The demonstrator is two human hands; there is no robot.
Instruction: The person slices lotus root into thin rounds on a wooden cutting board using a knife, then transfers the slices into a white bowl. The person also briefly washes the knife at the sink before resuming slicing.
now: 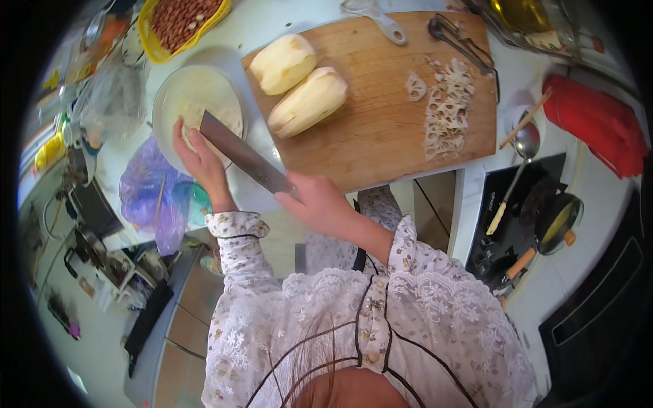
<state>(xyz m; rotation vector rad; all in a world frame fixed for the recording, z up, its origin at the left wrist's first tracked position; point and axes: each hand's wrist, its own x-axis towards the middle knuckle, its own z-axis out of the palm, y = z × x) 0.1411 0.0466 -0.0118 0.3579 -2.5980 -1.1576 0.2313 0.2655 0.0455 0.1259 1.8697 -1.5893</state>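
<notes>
My right hand grips a Chinese cleaver by its handle end, the broad blade slanting up and left over a round bowl. Chopped pale pieces lie in the bowl. Beside the blade's far end, my left hand is raised over the bowl's near side, fingers apart and holding nothing. Whether a fingertip touches the blade, I cannot tell. Two peeled lotus root sections rest at the left of the wooden cutting board. Chopped lotus root slices form a strip on its right.
A white-handled peeler and a dark metal tool lie on the board's far part. Peanuts fill a yellow basket. A purple plastic bag sits left. Rightward are a ladle, red cloth and small pan on the cooktop.
</notes>
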